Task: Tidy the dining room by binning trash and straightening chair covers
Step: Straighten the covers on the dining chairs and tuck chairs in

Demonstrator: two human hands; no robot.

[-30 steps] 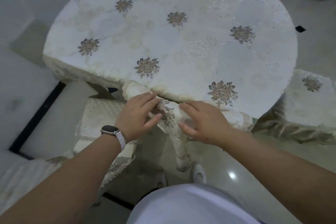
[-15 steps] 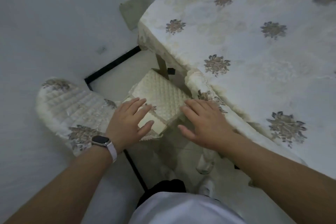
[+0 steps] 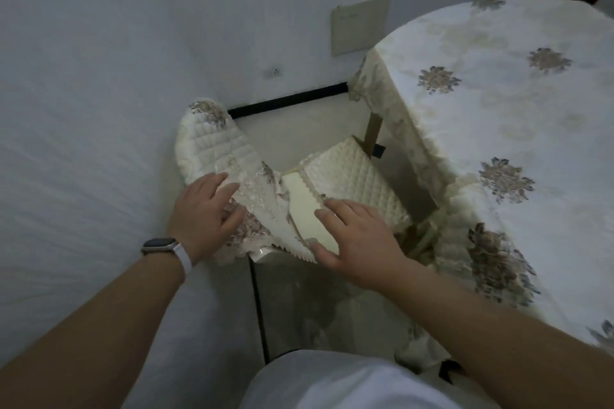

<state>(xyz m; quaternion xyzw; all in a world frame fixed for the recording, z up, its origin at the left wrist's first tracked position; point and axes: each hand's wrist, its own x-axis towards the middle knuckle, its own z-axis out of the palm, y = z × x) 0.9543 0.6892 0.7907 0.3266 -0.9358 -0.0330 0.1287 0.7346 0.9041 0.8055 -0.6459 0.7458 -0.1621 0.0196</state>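
Cream waffle-quilted seat cover (image 3: 352, 176) may slip off the bare chair seat (image 3: 300, 209) at its front edge if my flat right hand (image 3: 358, 236) drags it while my flat left hand (image 3: 206, 212) presses the lacy quilted backrest cover (image 3: 212, 146).

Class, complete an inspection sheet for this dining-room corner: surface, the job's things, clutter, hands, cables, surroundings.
Surface: chair seat shows bare between its two covers.
Job's things: quilted back cover has a rumpled lace edge; quilted seat pad is shifted aside, off part of the seat.
Clutter: nothing seen; no trash in view.
Hands: left hand lies flat on the back cover; right hand rests with straight fingers at the seat pad's edge.
Cables: nothing seen.
Surroundings: floral tablecloth at right; white wall with a wall plate; pale floor.
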